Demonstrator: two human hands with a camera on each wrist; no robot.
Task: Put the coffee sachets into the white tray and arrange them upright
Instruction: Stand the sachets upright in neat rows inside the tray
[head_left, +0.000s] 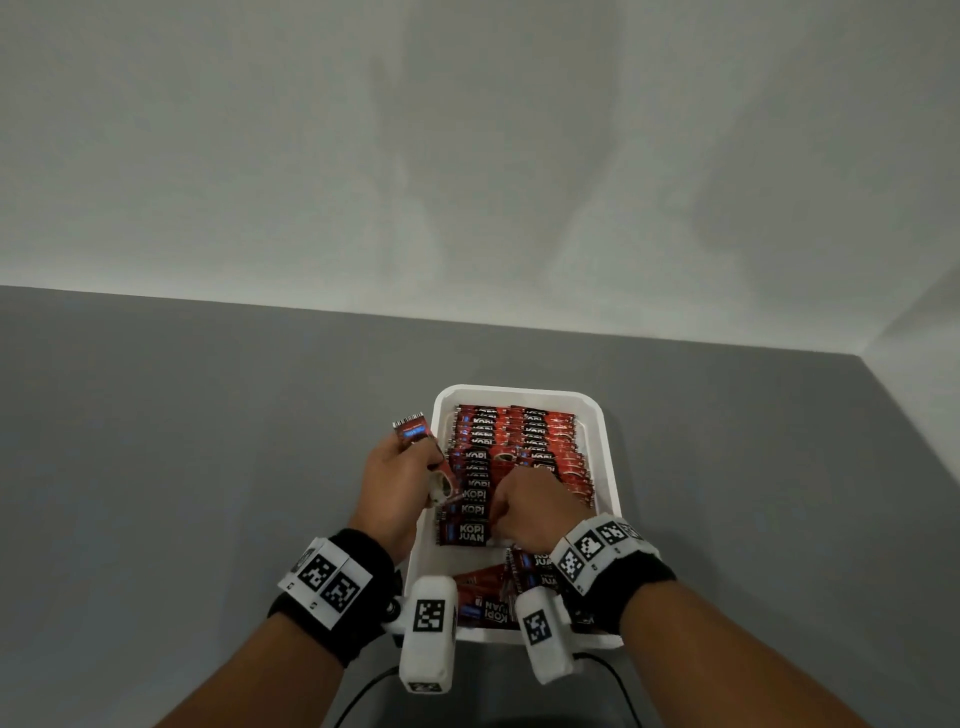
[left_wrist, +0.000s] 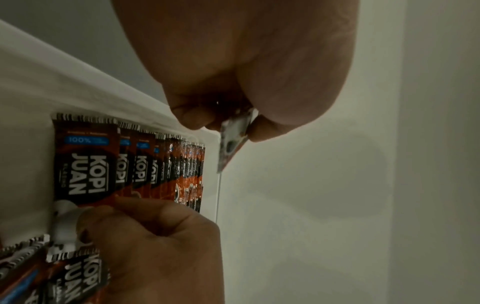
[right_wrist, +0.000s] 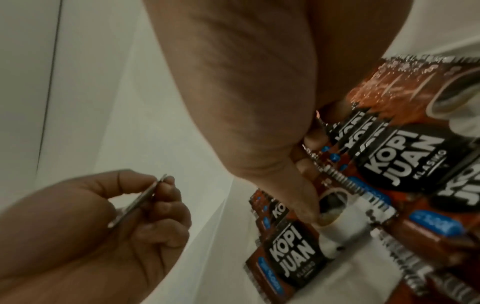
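Observation:
A white tray (head_left: 519, 391) sits mid-table and holds two long rows of red-and-black coffee sachets (head_left: 519, 441) that lean on one another. Several loose sachets (head_left: 485, 584) lie flat at the tray's near end. My left hand (head_left: 423, 457) hovers at the tray's left rim and pinches one sachet (head_left: 413, 428) between thumb and fingers; that held sachet (right_wrist: 140, 201) shows edge-on in the right wrist view. My right hand (head_left: 511, 506) is inside the tray, fingers curled. Its thumb (right_wrist: 309, 211) presses the front sachet of the left row (left_wrist: 83, 164) while the fingers sit behind the stack.
The grey table (head_left: 208, 441) lies bare to the left of the tray and beyond it. A white wall (head_left: 467, 156) rises along the back and meets another at the right. A black cable (head_left: 363, 691) hangs off the near edge below my wrists.

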